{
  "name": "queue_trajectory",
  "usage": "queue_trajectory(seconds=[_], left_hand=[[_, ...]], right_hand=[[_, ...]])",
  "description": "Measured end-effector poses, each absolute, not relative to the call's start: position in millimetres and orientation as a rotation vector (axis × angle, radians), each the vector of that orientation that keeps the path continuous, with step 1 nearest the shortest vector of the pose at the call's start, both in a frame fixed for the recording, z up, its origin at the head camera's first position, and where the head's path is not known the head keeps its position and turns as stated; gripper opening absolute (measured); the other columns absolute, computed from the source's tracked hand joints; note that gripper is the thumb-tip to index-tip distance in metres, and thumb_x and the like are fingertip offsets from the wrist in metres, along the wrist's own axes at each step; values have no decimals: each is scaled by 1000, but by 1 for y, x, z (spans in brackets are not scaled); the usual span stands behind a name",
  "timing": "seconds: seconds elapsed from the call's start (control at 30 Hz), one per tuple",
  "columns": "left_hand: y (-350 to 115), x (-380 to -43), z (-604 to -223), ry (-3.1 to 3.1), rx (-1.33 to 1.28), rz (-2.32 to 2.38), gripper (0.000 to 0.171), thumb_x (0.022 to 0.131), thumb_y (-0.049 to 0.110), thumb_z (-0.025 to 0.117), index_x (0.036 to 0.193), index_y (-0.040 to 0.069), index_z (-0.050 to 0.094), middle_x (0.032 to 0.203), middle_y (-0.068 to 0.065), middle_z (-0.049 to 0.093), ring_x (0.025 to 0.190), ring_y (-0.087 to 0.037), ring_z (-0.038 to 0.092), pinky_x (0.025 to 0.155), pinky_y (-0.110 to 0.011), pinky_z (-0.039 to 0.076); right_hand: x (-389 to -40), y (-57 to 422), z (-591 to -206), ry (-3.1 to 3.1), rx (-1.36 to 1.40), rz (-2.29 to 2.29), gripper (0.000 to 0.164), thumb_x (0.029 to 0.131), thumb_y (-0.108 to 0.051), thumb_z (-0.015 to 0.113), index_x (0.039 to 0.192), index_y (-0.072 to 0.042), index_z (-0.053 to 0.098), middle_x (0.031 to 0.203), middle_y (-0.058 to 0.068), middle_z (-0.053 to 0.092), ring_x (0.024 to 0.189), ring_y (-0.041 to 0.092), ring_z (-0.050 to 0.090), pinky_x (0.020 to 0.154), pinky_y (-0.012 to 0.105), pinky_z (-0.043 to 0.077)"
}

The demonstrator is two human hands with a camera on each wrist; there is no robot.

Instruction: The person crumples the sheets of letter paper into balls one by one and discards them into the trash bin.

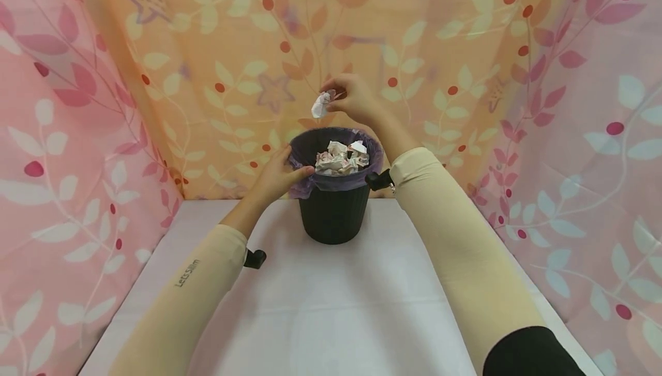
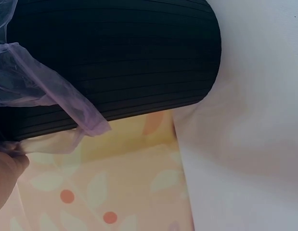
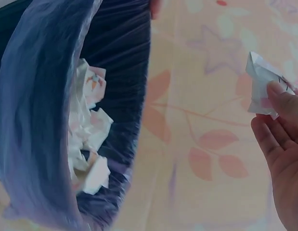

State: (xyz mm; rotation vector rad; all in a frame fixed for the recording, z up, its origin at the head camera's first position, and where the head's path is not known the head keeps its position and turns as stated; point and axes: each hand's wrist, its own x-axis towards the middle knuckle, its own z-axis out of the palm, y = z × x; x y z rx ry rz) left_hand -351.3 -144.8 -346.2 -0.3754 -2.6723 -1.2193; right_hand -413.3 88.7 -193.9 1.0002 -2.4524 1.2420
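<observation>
A black trash can (image 1: 333, 221) stands upright on the table, a thin purple bag (image 1: 373, 152) lining it and folded over its rim. Several crumpled papers (image 1: 338, 160) fill it near the top; some of these paper balls (image 3: 88, 130) also show in the right wrist view. My left hand (image 1: 281, 175) grips the rim from the left side, thumb over the edge. High above the opening, my right hand (image 1: 354, 97) pinches a crumpled piece of paper (image 1: 322, 104) between thumb and fingers. In the right wrist view that paper (image 3: 264, 89) has dark lines on it.
The table (image 1: 320, 313) has a white cover. Behind it hangs an orange leaf-patterned curtain (image 1: 233, 106), with pink patterned curtains (image 1: 67, 163) at both sides. A black wrist mount (image 1: 379, 180) on the right arm sits close to the can's rim.
</observation>
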Motion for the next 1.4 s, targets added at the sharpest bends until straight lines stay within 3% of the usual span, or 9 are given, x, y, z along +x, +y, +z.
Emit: queue_trajectory(seconds=[0.17,0.43,0.7,1.1,1.3,1.4], left_hand=[[-145,-353,-346,-2668,-372,-1231,110,86,67,71,163,5,22,171,-13,19,156,-34,19,126,-54,20],[-140,-351,-346,-2659,-375,-1247,110,86,66,71,162,4,23,170,-15,20,156,-34,20,126,-53,20],[-134,-347,-346,-2647,-399,-1288,109,86,66,72,163,8,22,171,-11,18,157,-32,18,126,-54,20],[-139,-351,-342,-2639,-422,-1251,102,87,59,75,162,9,27,168,-12,26,154,-34,26,124,-55,25],[-142,-352,-345,-2641,-458,-1207,98,86,64,74,162,17,32,165,-12,33,151,-34,33,122,-56,29],[-141,-353,-346,-2632,-483,-1214,97,86,62,74,161,15,33,164,-13,35,150,-34,34,122,-55,29]], right_hand=[[-428,76,-201,-2518,997,1207,36,88,7,75,124,2,70,123,16,61,112,29,65,95,32,55],[-440,66,-216,-2623,944,1087,42,88,4,75,129,2,67,119,16,63,109,25,60,90,29,50],[-438,74,-220,-2673,952,1096,44,94,-7,75,135,1,63,139,18,62,129,29,58,110,37,47],[-416,94,-211,-2615,1019,1104,38,97,-9,71,133,0,65,135,18,62,127,36,60,107,41,50],[-403,103,-221,-2600,1066,1020,36,98,-12,71,132,-2,66,134,16,62,125,31,59,106,40,51],[-396,109,-227,-2577,1081,975,34,98,-14,70,130,-3,68,131,13,64,124,29,59,106,41,51]])
